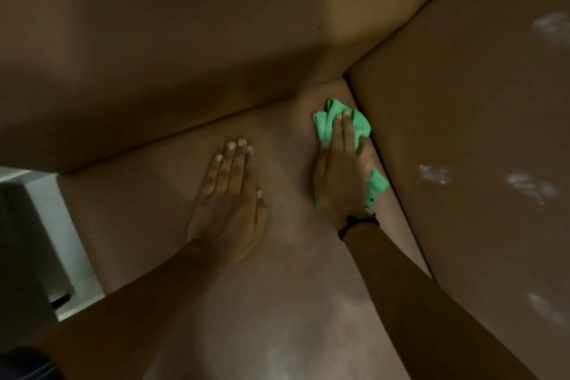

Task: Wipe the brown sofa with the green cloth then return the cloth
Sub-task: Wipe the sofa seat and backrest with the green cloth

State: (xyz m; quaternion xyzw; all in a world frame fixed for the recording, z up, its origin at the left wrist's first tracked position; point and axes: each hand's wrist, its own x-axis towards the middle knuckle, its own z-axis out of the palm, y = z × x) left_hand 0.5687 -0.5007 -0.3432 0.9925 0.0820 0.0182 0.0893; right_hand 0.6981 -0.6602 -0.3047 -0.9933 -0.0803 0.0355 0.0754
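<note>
Cloth [354, 125] bunched under right hand [340, 176] on sofa [154, 194]

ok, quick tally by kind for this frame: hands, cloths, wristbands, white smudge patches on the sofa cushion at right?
Hands: 2, left hand flat on the seat, right hand pressing the green cloth
Cloths: 1
Wristbands: 1, black wristband on the right wrist
White smudge patches: about 4 visible on the sofa cushion, blurry
Total: 8

The cloth [342, 136] is pinned under the right hand [340, 176] on the sofa [154, 210] seat, with the left hand [229, 197] laid flat just left of it.
</note>
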